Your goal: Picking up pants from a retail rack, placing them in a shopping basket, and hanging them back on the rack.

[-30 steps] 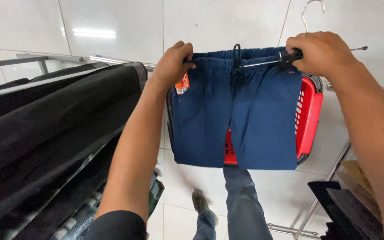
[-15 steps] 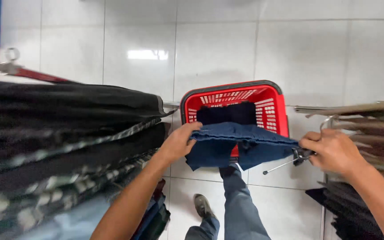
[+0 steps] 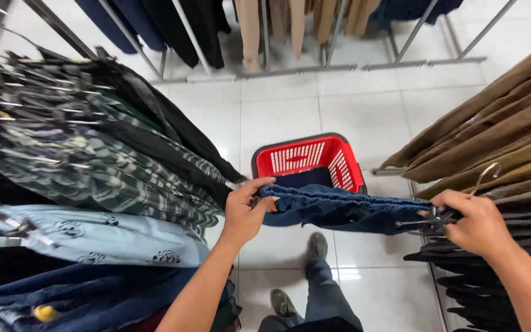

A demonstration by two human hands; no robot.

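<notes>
White tile floor (image 3: 364, 104), clothes racks (image 3: 93, 160) | both hands (image 3: 244, 212) (image 3: 474, 221) pinch blue shorts (image 3: 339, 209) over red basket (image 3: 308, 157)

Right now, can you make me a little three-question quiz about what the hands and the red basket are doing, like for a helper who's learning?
1. True or false: both hands hold the blue garment.
2. What sits on the floor under the garment? A) red basket B) green box C) chair
3. Which hand pinches the metal hanger?

Key:
1. True: the left hand has the waistband, the right hand the other end.
2. A, the red basket.
3. The right hand, on the hanger.
</notes>
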